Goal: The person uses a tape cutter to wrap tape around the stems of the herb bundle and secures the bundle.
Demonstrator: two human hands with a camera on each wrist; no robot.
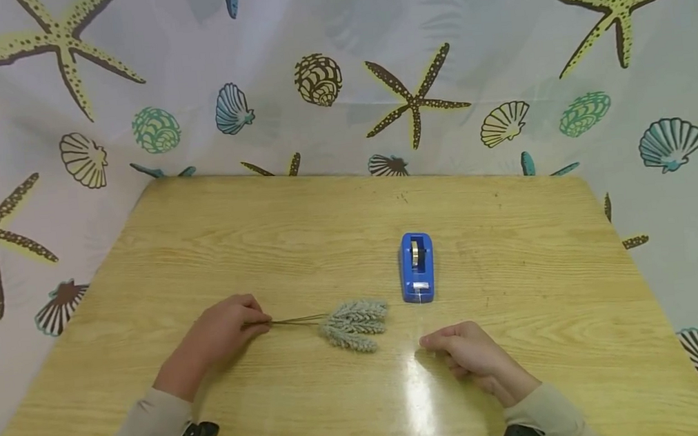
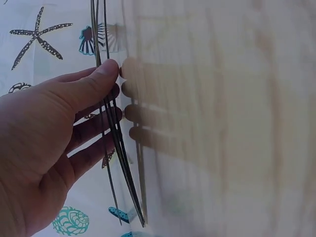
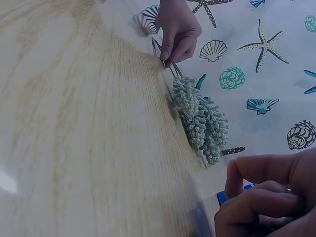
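My left hand (image 1: 228,329) pinches the thin dark stems (image 2: 118,143) of a small bunch of pale green artificial wheat sprigs (image 1: 355,325) between thumb and fingers. The bunch lies on the table with its heads toward the right. A blue tape dispenser (image 1: 417,267) with a roll of tape stands behind and to the right of the heads. In front of the dispenser is my right hand (image 1: 469,353), thumb and forefinger pressed together. A faint clear strip of tape (image 1: 421,317) appears to run from the dispenser to those fingertips; its end is hard to make out.
The wooden table (image 1: 301,243) has a glossy top with a bright reflection at its front. A white cloth (image 1: 342,135) printed with shells and starfish hangs along its back and sides.
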